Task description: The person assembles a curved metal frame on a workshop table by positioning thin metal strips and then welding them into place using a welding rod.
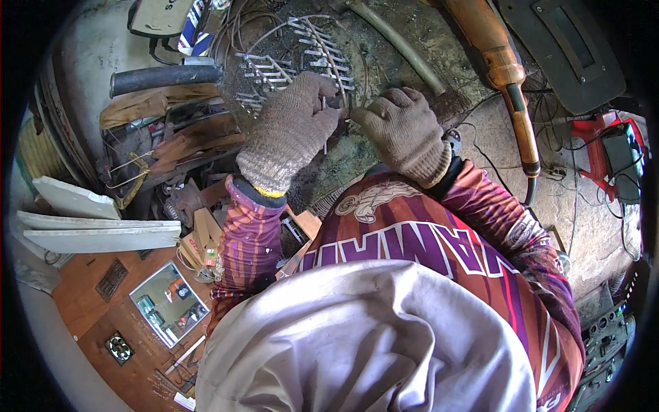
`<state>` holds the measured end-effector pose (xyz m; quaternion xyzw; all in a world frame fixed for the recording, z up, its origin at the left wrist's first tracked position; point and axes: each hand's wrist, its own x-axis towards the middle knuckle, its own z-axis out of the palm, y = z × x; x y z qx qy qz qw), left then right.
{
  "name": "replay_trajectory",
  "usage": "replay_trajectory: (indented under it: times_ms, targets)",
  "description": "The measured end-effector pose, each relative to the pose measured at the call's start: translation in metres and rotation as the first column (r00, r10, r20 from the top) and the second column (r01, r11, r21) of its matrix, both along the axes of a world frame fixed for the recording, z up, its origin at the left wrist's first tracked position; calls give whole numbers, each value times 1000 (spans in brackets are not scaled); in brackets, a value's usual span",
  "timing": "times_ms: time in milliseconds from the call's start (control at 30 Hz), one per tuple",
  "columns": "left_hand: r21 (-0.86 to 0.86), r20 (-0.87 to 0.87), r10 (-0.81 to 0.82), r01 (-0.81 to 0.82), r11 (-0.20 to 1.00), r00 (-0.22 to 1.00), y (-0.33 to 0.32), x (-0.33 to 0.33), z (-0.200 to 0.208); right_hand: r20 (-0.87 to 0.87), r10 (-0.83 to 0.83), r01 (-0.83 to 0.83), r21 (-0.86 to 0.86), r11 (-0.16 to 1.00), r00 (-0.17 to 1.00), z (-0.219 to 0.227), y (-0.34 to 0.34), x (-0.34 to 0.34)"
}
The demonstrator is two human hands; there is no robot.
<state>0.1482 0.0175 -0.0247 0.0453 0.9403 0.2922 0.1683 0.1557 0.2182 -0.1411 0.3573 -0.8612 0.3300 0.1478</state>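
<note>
Both my hands wear grey-brown knit gloves. My left hand [292,123] is closed around a thin metal rod [325,123], whose ends stick out above and below the fingers. My right hand [401,130] is curled beside it, fingertips pinched near a small piece between the hands that is too small to make out. Just beyond my left hand lie metal pieces with rows of short pale bars: one comb-like piece [322,51] farther off, and another barred piece [268,72] closer to my left glove. Wires curve around them on the dirty floor.
A grey pipe [398,48] lies beyond my right hand. An orange power tool [511,82] and a dark welding shield [563,51] are at the far right, near a red machine [597,151] with cables. A black tube [166,80] and stacked pale boards [103,226] stand left.
</note>
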Motion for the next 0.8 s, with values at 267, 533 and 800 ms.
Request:
replay_trajectory:
  times_ms: [267, 533, 800]
  targets:
    - [-30, -4, -8, 8, 1000, 1000, -1, 1, -1, -32, 22, -21, 37, 999, 999, 3, -4, 0]
    - [8, 113, 114, -116, 993, 987, 8, 2, 13, -20, -12, 12, 41, 999, 1000, 7, 2, 0]
    - [265, 381, 314, -428, 864, 870, -16, 71, 20, 38, -103, 97, 125, 987, 994, 11, 29, -1]
